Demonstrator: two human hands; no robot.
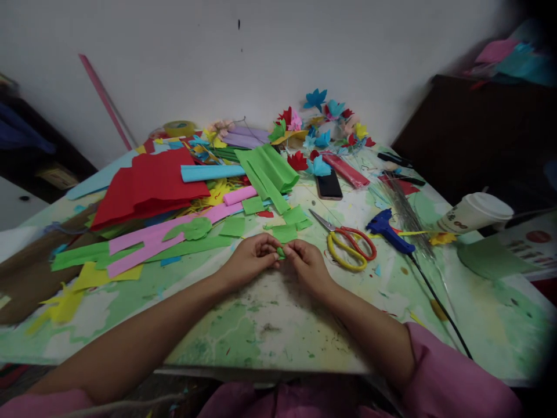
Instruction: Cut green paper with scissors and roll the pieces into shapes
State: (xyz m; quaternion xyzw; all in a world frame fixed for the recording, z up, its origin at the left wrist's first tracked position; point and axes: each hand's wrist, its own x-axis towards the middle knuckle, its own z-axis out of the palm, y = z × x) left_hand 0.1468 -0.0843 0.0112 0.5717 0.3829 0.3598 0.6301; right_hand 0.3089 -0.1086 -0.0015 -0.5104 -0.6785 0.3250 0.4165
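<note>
Between the fingertips of both hands is a small piece of green crepe paper [281,253], mostly covered by the fingers. My left hand [255,255] is closed on its left side, fingers curled. My right hand [307,264] pinches it from the right. Just beyond the hands lie several cut green paper pieces [285,233]. To the right of my right hand rest scissors [348,244] with one yellow and one red handle, blades pointing away to the left. Farther right lies a blue glue gun [389,231] with a black cord.
Red paper sheets [152,183], a folded green sheet [267,171] and pink strips [148,244] cover the left and middle. Paper flowers [322,139] are heaped by the wall. A phone [329,186], thin wires [409,215] and a lidded cup [476,215] are toward the right.
</note>
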